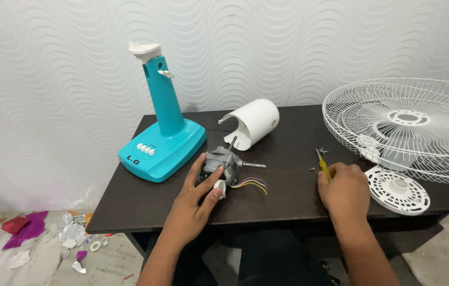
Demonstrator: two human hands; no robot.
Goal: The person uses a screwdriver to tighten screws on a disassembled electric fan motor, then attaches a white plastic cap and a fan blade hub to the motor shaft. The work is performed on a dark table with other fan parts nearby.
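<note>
Left hand (199, 197) is clamped on the fan motor (223, 164) near the tabletop's front edge; right hand (344, 189) is closed on a yellow screwdriver (323, 166). Motor is best kept pinned flat. Loose screws (319, 152) lie beyond; white cover (252, 123) sits by the back edge.

The table (288, 196) is dark brown, almost black. The fan stand (163, 139) is bright turquoise with white buttons. The motor (221, 165) is grey metal, trailing yellow and purple wires (251, 184). Cover (252, 123), grille (409, 127) and round plate (398, 189) are white. The screwdriver (323, 168) is yellow; the wall (60, 79) shows pale wavy ripples.
</note>
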